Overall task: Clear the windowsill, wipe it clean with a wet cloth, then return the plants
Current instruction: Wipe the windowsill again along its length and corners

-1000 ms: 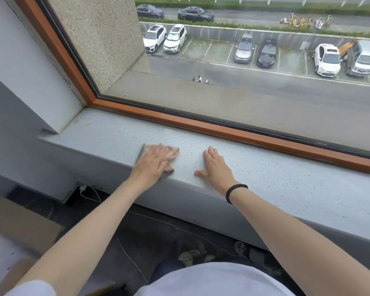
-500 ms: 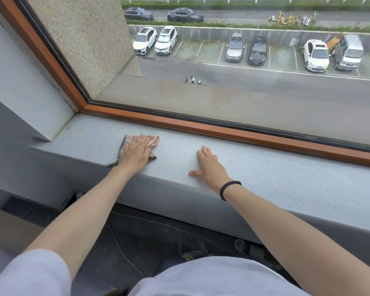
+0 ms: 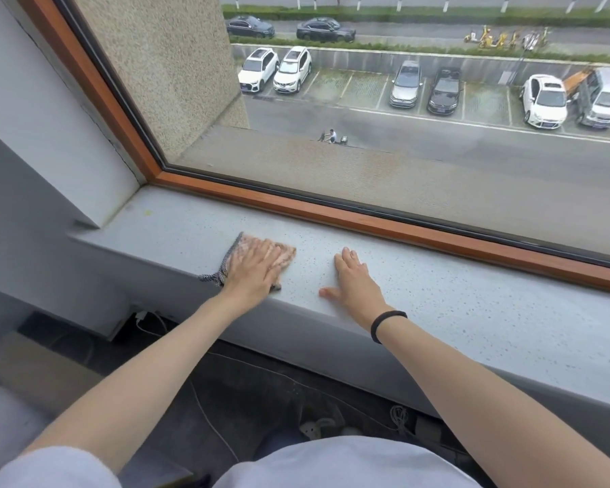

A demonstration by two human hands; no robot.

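Now, from the left: one cloth (image 3: 283,253) lies on the windowsill (image 3: 472,311), a flat pinkish-brown square with a dark woven trim along its left edge, sitting toward the sill's left end near the front lip. My left hand (image 3: 254,272) presses flat on top of it, fingers spread and loose, not gripping. Just beside it, my right hand (image 3: 358,281) rests palm-down on bare sill, fingers straight, holding nothing. One black band (image 3: 386,324) rings that wrist. The sill is a single long slab, pale grey and speckled, smooth and faintly glossy. Behind it runs one orange-brown window frame (image 3: 402,227), wood-toned and straight-edged.
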